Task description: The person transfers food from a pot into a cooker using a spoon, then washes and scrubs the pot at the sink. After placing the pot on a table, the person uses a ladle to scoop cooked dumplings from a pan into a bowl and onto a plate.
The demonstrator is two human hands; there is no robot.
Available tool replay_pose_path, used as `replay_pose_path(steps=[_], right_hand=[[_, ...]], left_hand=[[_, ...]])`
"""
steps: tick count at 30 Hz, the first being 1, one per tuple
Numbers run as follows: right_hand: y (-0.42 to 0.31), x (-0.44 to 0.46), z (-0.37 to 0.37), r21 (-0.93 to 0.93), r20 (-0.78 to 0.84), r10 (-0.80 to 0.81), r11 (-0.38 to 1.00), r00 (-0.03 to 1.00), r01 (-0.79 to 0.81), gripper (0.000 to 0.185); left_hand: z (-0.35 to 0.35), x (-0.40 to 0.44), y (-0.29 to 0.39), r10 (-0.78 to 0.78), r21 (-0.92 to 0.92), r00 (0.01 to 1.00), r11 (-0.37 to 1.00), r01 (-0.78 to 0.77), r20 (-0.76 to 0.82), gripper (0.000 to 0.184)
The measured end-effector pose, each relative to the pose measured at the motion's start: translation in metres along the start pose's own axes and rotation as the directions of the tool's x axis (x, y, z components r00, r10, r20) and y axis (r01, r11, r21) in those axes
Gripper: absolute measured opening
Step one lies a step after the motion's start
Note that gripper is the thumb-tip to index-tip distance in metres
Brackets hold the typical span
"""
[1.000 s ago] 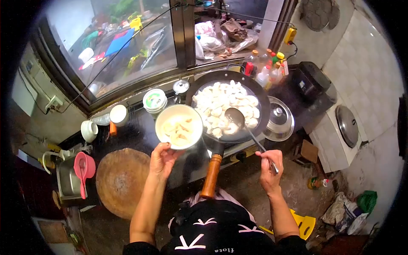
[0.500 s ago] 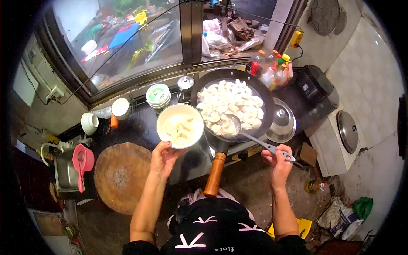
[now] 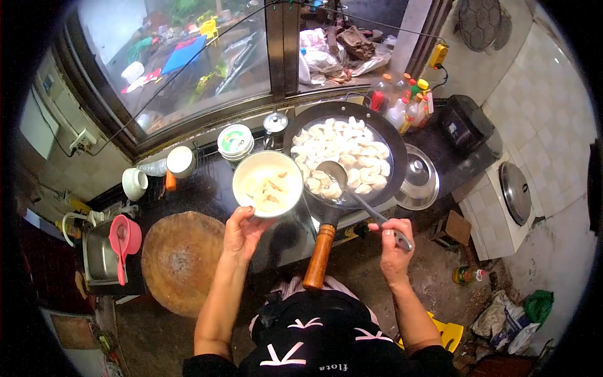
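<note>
My left hand (image 3: pixel 244 235) grips a white bowl (image 3: pixel 237 200) by its near side, left of the wok. Several dumplings (image 3: pixel 269 193) lie inside it. My right hand (image 3: pixel 394 248) is closed around the handle of a metal ladle (image 3: pixel 364 202). The ladle's head is tilted at the near side of the dark wok (image 3: pixel 397 164), among the dumplings there. Many pale dumplings (image 3: pixel 339 139) crowd the wok in liquid. Its wooden handle (image 3: pixel 319 257) points toward my body, between my two hands.
A round wooden chopping board (image 3: pixel 182 264) lies at left, beside a sink with a pink dipper (image 3: pixel 129 235). Stacked bowls (image 3: pixel 235 142) and a lidded metal pot (image 3: pixel 275 123) stand behind the bowl. Right of the wok are a glass lid (image 3: pixel 417 179) and several bottles (image 3: pixel 402 103).
My right hand has moved left and slightly down, and the ladle has turned, its head shifting a little left and up in the wok. The left hand and bowl stay nearly still.
</note>
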State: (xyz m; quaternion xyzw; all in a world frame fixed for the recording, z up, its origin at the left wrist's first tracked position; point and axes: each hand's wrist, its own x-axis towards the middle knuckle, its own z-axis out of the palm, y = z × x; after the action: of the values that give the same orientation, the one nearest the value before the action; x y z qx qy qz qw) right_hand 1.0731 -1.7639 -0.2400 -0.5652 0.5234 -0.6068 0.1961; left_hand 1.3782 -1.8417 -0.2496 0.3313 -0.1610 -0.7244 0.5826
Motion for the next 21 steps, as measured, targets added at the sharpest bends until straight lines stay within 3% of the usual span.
replay_pose_path(steps=[2,4,13,16,21], right_hand=[[-0.004,-0.004,0.014,0.037,-0.018,-0.01,0.999,1.0,0.01,0.005],[-0.008,-0.002,0.018,-0.071,0.032,-0.092,0.993,0.995,0.094,0.005],[-0.007,-0.009,0.019,-0.026,0.057,-0.162,0.986,0.985,0.164,0.007],[0.002,-0.018,0.017,-0.054,0.027,-0.103,0.993,0.994,0.104,0.005],[-0.01,-0.028,0.021,0.337,-0.071,0.223,0.923,0.972,-0.187,0.007]], left_hand=[[0.0,-0.001,0.0,0.003,-0.005,1.0,1.0,-0.003,-0.002,0.056],[0.0,-0.002,0.001,0.011,-0.015,1.0,1.0,-0.011,0.002,0.056],[-0.01,-0.008,0.005,0.024,-0.039,0.999,0.999,-0.025,-0.027,0.054],[-0.013,-0.008,0.006,0.03,-0.045,0.999,0.998,-0.031,-0.037,0.052],[-0.016,-0.006,0.004,0.045,-0.042,0.995,0.998,-0.049,-0.085,0.049]])
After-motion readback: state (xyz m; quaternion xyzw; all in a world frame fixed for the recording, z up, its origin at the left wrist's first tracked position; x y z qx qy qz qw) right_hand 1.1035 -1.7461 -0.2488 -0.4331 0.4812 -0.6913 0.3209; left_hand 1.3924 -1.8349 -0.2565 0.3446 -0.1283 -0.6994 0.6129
